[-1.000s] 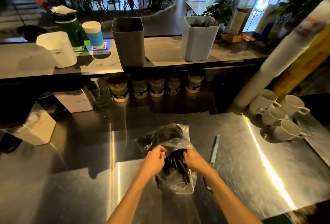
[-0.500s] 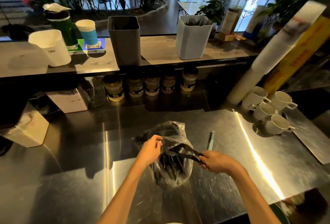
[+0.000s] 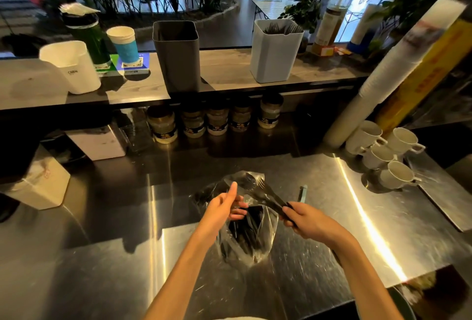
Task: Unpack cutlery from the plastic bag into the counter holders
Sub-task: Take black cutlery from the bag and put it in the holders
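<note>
Cutlery [image 3: 245, 230] is mostly still lying in the plastic bag [image 3: 265, 243] on the steel table [image 3: 102, 268], while the right hand [image 3: 305, 220] is clenching its fingers around a few black forks [image 3: 268, 193] and the left hand [image 3: 224, 207], fingers loosely curled, is steadying the bag, light grey holder [image 3: 273, 56] already partly filled.

1. Plastic bag [image 3: 265, 240]: clear, with black cutlery [image 3: 245, 230] showing through.
2. Forks [image 3: 268, 192]: black.
3. Worktop [image 3: 332, 230]: bare steel, streaked with bright glare.
4. Centre holder [image 3: 176, 56]: dark grey.
5. Right holder [image 3: 274, 54]: pale grey-blue.
6. Left holder [image 3: 70, 67]: white, small dark lettering.
7. Paper cup [image 3: 124, 44]: white with a blue band.
8. Mugs [image 3: 383, 151]: white.
9. Bottle [image 3: 89, 36]: green.
</note>
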Tool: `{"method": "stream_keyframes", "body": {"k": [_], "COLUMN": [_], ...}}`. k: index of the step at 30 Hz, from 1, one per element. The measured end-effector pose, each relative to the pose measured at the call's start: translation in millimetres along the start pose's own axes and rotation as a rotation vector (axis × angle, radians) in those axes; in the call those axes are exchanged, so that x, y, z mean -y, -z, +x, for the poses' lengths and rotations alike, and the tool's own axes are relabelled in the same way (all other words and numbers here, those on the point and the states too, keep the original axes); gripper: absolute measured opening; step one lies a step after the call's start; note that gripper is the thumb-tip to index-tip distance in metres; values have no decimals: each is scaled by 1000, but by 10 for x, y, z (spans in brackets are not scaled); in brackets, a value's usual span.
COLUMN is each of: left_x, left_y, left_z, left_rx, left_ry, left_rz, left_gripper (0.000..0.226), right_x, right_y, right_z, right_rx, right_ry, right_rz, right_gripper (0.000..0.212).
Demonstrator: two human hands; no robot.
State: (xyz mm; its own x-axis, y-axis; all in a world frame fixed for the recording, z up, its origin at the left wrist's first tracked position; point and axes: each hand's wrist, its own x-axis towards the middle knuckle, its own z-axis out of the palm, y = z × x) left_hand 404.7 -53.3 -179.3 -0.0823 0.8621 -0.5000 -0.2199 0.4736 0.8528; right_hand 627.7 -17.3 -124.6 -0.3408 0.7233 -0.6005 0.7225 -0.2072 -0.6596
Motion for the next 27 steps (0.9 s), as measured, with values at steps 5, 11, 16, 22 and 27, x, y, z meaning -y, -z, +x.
{"method": "stream_keyframes", "body": {"k": [5, 11, 16, 22, 27], "left_x": [-44, -66, -17, -61, 16], "left_y": [-257, -401, -457, -200, 25], "left_z": [-144, -216, -172, 48, 15], "left_rx": [188, 122, -31, -218, -145], "left_ry": [33, -62, -22, 10, -19], "left_rz": [-237, -455, -679, -1072, -1020], "left_gripper": [49, 36, 30, 32, 31], "right_x": [170, 274, 323, 201, 147], "right_y": [-247, -438, -511, -430, -257], "right_z": [71, 120, 110, 159, 153], "right_rx": [-62, -105, -62, -240, -591], "right_ry": [157, 188, 198, 240, 323], "right_rz": [-83, -13, 61, 68, 183], "right_gripper": [25, 21, 22, 37, 45]}}
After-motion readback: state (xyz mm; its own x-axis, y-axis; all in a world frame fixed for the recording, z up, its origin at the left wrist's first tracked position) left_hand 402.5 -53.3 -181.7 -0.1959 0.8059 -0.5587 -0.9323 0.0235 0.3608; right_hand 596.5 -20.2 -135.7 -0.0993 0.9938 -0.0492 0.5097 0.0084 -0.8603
